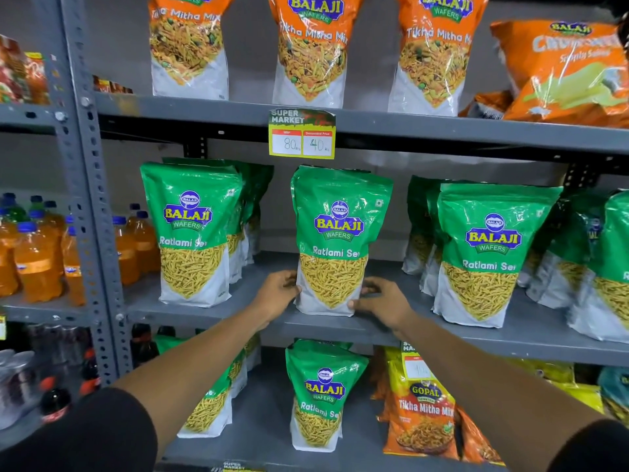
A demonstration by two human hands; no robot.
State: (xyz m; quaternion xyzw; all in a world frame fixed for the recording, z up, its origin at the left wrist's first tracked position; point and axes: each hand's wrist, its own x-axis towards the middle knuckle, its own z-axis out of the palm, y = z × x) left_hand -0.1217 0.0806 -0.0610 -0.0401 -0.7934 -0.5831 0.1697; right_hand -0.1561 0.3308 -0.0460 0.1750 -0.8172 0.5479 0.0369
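A green Balaji Ratlami Sev pouch point(335, 240) stands upright in the middle of the grey middle shelf point(258, 321). My left hand point(277, 294) grips its lower left edge, fingers curled behind the pouch. My right hand point(383, 301) holds its lower right edge, thumb along the front bottom corner. Both forearms reach up from the bottom of the view.
More green sev pouches stand to the left point(194, 233) and right point(486, 253) on the same shelf. Orange Tikha Mitha Mix bags point(311, 49) fill the shelf above, with a price tag point(302, 134) on its edge. Orange drink bottles point(37, 253) stand at left. Further pouches point(320, 396) sit below.
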